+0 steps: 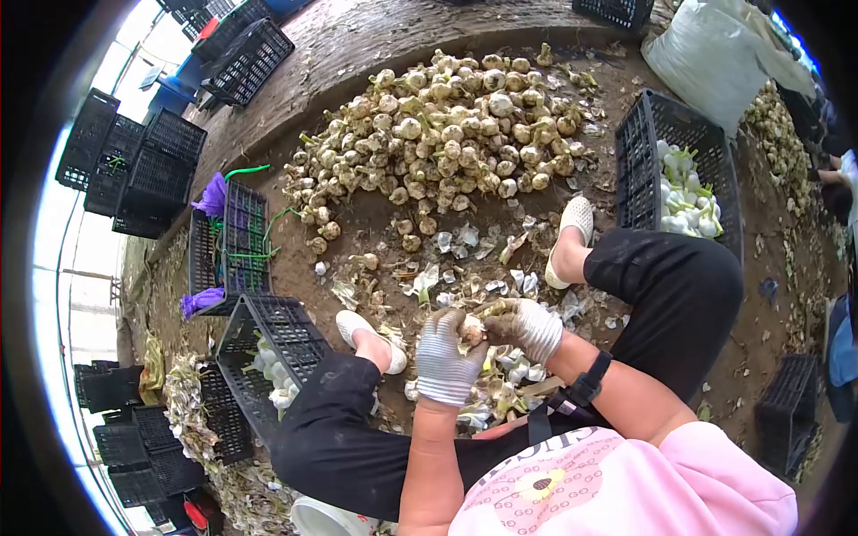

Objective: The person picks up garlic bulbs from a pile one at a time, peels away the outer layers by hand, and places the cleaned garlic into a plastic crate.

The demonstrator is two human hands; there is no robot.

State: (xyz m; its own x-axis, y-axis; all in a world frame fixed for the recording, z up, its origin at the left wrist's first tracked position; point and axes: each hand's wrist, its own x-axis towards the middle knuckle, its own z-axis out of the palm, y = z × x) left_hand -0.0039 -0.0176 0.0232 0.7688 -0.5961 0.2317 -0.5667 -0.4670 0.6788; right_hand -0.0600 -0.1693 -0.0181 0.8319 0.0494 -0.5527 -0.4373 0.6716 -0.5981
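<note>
My left hand (447, 362), in a striped glove with soiled fingertips, is closed around a garlic bulb (471, 331). From the other side, my right hand (529, 329), gloved the same way, has its fingers curled against the bulb; they partly hide it. Below the hands, between my legs, lie peeled skins and stalks (500, 389). In front of my feet rises a large heap of soil-stained garlic bulbs (447, 134), with a few loose ones at its near edge.
A black crate (633, 165) by my right leg holds cleaned white garlic, as does another crate (299, 326) on the left. Stacked black crates (134, 165) stand far left. A white sack (710, 58) is at upper right. Another person's arm (833, 177) shows at the right edge.
</note>
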